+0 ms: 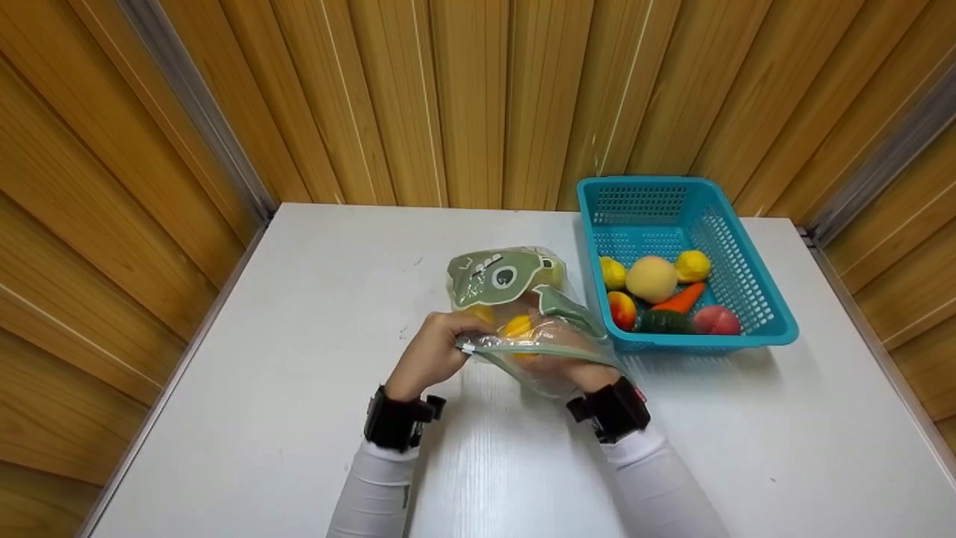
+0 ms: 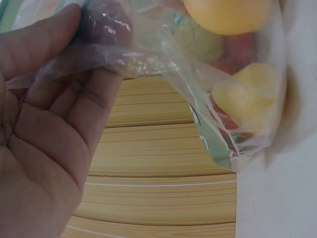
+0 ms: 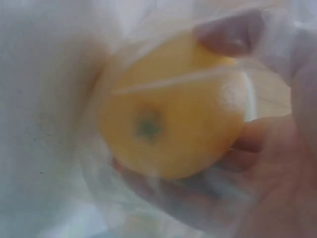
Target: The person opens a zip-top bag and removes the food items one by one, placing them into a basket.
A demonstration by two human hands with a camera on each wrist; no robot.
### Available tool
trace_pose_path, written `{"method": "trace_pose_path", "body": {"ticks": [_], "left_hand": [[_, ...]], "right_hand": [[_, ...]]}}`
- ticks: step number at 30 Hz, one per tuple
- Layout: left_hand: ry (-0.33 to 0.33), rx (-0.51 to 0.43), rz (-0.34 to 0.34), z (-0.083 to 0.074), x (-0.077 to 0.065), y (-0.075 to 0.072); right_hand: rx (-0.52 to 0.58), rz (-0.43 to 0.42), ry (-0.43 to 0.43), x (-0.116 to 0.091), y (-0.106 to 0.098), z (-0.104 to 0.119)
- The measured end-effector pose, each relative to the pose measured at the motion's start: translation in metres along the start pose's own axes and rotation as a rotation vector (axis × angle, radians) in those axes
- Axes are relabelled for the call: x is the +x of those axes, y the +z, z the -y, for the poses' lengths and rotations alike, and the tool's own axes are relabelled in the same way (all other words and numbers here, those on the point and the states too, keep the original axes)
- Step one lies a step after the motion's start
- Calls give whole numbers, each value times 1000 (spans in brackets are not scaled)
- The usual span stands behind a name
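Wood-look walls [image 1: 470,104] are standing around a white tabletop [image 1: 336,299]. At the bag's left edge, the left hand [image 1: 435,351] is pinching the film beside the slider [image 1: 467,348]. The one bag [image 1: 478,280] is lying on the tabletop with its mouth facing the person; its film looks limp, light and slippery, and the rim by the slider is probably offering the surest hold. Inside the bag, one orange [image 3: 173,119] is sitting in the curled fingers of the right hand [image 1: 571,359]. The orange looks smooth and firm, likely light if it is a toy; holding it round its widest part should suit, though film may be clinging to the fingers.

Deeper in the bag, one yellow fruit [image 2: 247,96], one pale green fruit [image 2: 200,44] and something red [image 2: 241,48] are showing; the film is hiding the full count. Just right of the bag, one stiff-looking blue basket [image 1: 777,314] is holding seven pieces: two lemons [image 1: 612,273], one red-yellow fruit [image 1: 621,310], one beige fruit [image 1: 651,279], one cucumber [image 1: 665,322], one carrot [image 1: 681,299] and one pink peach [image 1: 717,320].
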State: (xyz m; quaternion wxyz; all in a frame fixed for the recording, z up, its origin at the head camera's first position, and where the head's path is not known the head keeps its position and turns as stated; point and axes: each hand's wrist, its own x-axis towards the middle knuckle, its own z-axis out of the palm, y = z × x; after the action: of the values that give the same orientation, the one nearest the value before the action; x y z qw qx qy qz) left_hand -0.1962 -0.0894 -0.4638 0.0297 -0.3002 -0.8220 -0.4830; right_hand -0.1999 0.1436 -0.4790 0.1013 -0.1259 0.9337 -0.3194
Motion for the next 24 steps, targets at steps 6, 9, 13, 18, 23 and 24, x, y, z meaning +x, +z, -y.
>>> {"method": "trace_pose_path", "body": {"ticks": [6,9,13,18,23,24], "left_hand": [[2,8,-5,2,-1,0],[-7,16,-12,2,-1,0],[-10,40,-19,1,-1,0],[-6,54,-21,2,-1,0],[12,60,-20,4,-1,1],[17,60,-21,4,-1,1]], "right_hand": [[-172,45,84,-13,-10,9],[-168,-11,15,-25,-13,8],[-134,-84,-103,-42,-17,5],[-113,-93,-117,-57,-23,6],[-76,-53,-91,-64,-31,8],[-72,-48,-92,-65,-32,7]]}}
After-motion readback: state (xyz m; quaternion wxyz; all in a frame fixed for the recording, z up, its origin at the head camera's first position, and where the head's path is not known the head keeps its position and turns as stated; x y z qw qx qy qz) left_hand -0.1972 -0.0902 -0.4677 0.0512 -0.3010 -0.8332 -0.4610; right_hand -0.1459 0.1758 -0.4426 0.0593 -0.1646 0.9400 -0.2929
